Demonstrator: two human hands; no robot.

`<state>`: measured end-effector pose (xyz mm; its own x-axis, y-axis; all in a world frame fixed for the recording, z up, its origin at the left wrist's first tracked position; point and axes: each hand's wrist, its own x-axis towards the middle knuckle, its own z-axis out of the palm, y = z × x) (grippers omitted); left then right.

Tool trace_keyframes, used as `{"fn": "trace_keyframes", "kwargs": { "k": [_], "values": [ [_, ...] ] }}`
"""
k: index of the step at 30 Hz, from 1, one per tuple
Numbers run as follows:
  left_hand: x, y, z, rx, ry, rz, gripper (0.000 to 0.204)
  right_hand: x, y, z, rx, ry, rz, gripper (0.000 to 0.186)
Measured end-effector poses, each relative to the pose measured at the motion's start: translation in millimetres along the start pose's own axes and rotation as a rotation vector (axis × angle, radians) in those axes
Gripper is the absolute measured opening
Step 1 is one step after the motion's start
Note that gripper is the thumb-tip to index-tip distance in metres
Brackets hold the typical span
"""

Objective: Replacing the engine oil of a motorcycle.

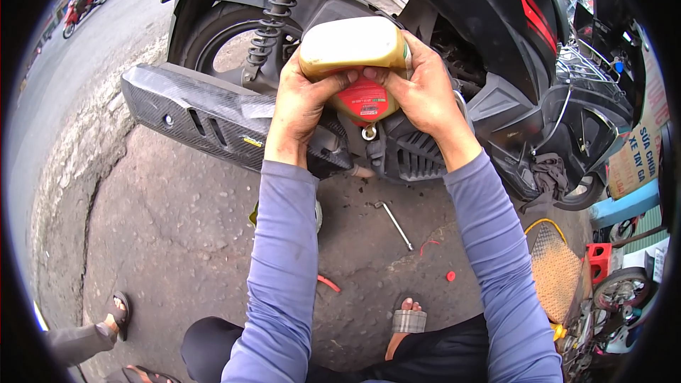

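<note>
A yellowish plastic bottle with a red label (351, 44) is squeezed between my two hands, its pale flat base turned up toward me. Its neck points down toward the engine of a black scooter and is hidden from view. My left hand (299, 103) wraps its left side, and my right hand (429, 96) grips the right side. Both thumbs press on the label side, almost meeting. Just below the bottle a round silver fitting (369, 132) shows on the engine. To the left runs the carbon-patterned exhaust cover (206, 113), under the coil shock absorber (278, 21).
On the ground lie a metal wrench (396, 227), a red cap (450, 276) and a red strip (328, 283). Behind my left forearm a container (318, 214) partly shows. Another person's sandalled foot (120, 315) is at lower left. A red crate (599, 261) stands at right.
</note>
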<state>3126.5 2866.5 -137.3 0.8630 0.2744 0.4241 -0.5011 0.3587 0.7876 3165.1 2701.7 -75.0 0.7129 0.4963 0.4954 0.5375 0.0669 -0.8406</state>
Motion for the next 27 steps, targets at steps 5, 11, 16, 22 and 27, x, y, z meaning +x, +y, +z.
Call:
{"fn": "trace_keyframes", "kwargs": {
  "k": [5,11,16,22,27],
  "values": [
    [-1,7,3,-0.140,-0.042,0.003,0.084,-6,-12,0,0.003,-0.089,0.074,0.095],
    [-13,5,18,-0.334,-0.199,-0.066,0.114,-7,5,6,0.049,-0.193,-0.004,0.137],
    [-7,7,-14,-0.033,-0.201,-0.205,0.097,-2,12,4,-0.335,-0.047,0.000,0.118],
    [-14,14,-9,0.140,-0.073,-0.114,0.066,-8,-5,-7,-0.321,-0.112,0.071,0.077],
    [-11,6,1,0.124,0.015,-0.072,0.051,-8,-2,-5,-0.502,0.025,-0.062,0.052]
  ]
}}
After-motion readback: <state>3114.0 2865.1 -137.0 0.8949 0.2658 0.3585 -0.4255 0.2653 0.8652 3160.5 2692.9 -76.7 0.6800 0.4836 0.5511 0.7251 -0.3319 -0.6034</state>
